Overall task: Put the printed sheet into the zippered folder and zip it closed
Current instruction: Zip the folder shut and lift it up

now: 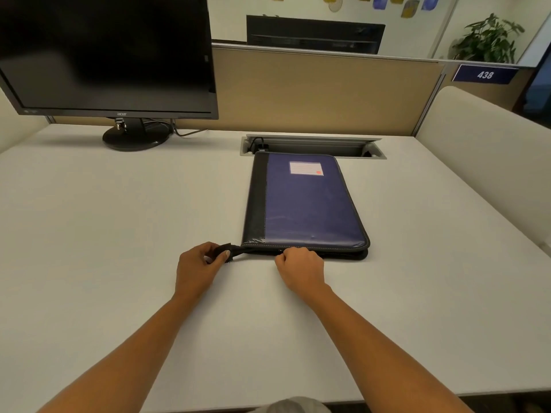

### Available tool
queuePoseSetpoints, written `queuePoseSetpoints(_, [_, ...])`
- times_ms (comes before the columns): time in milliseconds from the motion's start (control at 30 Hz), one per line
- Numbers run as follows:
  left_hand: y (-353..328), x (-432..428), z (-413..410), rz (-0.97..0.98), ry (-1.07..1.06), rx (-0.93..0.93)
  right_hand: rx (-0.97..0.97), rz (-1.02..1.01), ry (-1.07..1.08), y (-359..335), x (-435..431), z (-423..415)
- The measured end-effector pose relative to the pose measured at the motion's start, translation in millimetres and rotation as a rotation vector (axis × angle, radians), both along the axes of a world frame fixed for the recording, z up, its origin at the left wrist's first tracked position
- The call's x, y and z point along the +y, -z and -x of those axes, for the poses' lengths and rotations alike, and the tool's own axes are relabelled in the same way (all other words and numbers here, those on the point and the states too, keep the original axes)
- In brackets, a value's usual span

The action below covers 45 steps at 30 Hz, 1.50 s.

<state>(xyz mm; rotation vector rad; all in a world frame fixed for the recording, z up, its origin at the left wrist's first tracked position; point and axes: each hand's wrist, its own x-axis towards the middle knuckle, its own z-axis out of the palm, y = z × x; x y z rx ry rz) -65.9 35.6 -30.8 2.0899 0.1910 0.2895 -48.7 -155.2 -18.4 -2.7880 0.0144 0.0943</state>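
A blue zippered folder [307,204] with a black spine and a white label lies flat and closed on the white desk [119,234]. My left hand [198,268] grips the black zipper tail that sticks out from the folder's near left corner. My right hand [301,265] is pinched at the zipper along the folder's near edge, about a third of the way from that corner; the pull itself is hidden by my fingers. The printed sheet is not in sight.
A dark monitor [107,55] on a round stand occupies the back left. A metal cable tray [313,146] is sunk in the desk just behind the folder. A beige partition [328,90] closes the back, and a cushioned panel [483,138] stands on the right.
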Motion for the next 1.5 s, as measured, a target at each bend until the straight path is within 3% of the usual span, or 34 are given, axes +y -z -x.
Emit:
queuePoseSetpoints(67, [1.9,-0.6,-1.6,-0.052,0.021,-0.044,-0.012,-0.006,0.006,2.5,1.3,0.7])
queuePoseSetpoints(300, [-0.2,-14.1,-22.2,-0.533,0.297,-0.136,-0.062,0.071,-0.019,4.3,3.1,2.6])
queuePoseSetpoints(400, [-2.0,-22.8,-30.3,-0.431,0.384,-0.054,-0.080,0.118,-0.111,-0.3,1.3,6.6])
queuePoseSetpoints(600, [3.6,-27.6,-33.4,-0.285,0.320,-0.078,-0.094,0.160,-0.132,-2.1,10.6,12.4])
queuePoseSetpoints(733, [3.7,-26.9,-34.4,-0.289,0.325,-0.078,-0.059,0.319,-0.197,-9.3,16.5,16.0])
queuePoseSetpoints(867, [3.4,-28.1,-33.3,-0.297,0.322,-0.075,-0.028,0.314,-0.196,-12.2,19.7,15.2])
queuePoseSetpoints(1033, [1.7,-31.9,-33.4,-0.314,0.313,-0.059,-0.150,0.388,-0.195,-24.3,31.0,19.4])
queuePoseSetpoints(1167, [1.0,-32.2,-32.7,-0.325,0.315,-0.042,-0.092,0.289,-0.270,-8.3,44.3,15.7])
queuePoseSetpoints(1500, [0.6,-30.8,-30.4,-0.353,0.298,-0.039,-0.108,0.326,-0.271,-12.5,22.4,13.1])
